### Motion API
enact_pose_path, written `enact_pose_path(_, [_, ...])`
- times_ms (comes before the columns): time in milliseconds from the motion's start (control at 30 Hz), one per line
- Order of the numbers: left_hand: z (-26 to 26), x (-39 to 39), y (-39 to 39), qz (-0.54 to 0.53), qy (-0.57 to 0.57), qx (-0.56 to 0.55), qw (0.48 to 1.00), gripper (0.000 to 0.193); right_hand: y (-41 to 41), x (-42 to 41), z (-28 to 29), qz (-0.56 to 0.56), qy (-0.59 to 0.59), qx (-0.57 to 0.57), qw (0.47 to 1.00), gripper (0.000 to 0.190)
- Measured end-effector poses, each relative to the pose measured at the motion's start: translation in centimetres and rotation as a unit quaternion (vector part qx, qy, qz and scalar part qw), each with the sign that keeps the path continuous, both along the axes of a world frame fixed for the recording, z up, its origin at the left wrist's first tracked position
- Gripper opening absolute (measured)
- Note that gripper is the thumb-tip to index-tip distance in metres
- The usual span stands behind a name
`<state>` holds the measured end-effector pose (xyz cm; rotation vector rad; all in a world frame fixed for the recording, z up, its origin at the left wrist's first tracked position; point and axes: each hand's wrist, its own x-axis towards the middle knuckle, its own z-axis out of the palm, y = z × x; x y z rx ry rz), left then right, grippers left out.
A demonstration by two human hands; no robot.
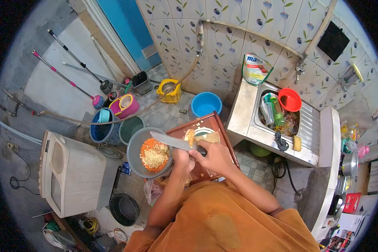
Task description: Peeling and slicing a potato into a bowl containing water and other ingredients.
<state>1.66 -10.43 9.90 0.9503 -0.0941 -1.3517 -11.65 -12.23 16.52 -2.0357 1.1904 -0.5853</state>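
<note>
A long-bladed kitchen knife [173,142] points left over the rim of a grey plastic bowl [133,154]. Its dark handle shows at my right hand [215,156], whose thumb and fingers are closed around it. Tucked in below the blade is my left hand [183,161], curled and touching the right thumb; what its fingers hold is hidden. A pale, brown-edged food chunk [190,137] stands just beyond the blade. Inside the bowl, finely chopped pale bits [154,159] lie on orange diced pieces [147,148].
The brown wooden table [176,129] has a raised rim and scattered crumbs. A tan flat piece [211,137] lies on it. A blue basin [206,104] and buckets [132,129] stand beyond. On the right is a steel sink [310,126] holding a red bowl [289,100]. A hose [145,108] crosses left.
</note>
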Motion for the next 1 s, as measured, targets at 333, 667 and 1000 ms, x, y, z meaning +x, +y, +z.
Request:
enact_pose_path(333, [0.7, 0.9, 0.7, -0.057, -0.021, 0.067, 0.996, 0.027, -0.3, -0.3, 0.1, 0.011, 0.043, 0.045, 0.998, 0.046])
enact_pose_path(667, [0.7, 1.8, 1.1, -0.073, -0.003, 0.088, 0.993, 0.025, -1.1, 0.1, -1.4, 0.049, 0.019, 0.088, 0.995, 0.047])
enact_pose_path(1000, [-1.2, 0.4, 1.9, -0.152, 0.015, 0.101, 0.983, 0.022, -2.3, -0.3, -2.7, 0.013, 0.061, 0.034, 0.998, 0.048])
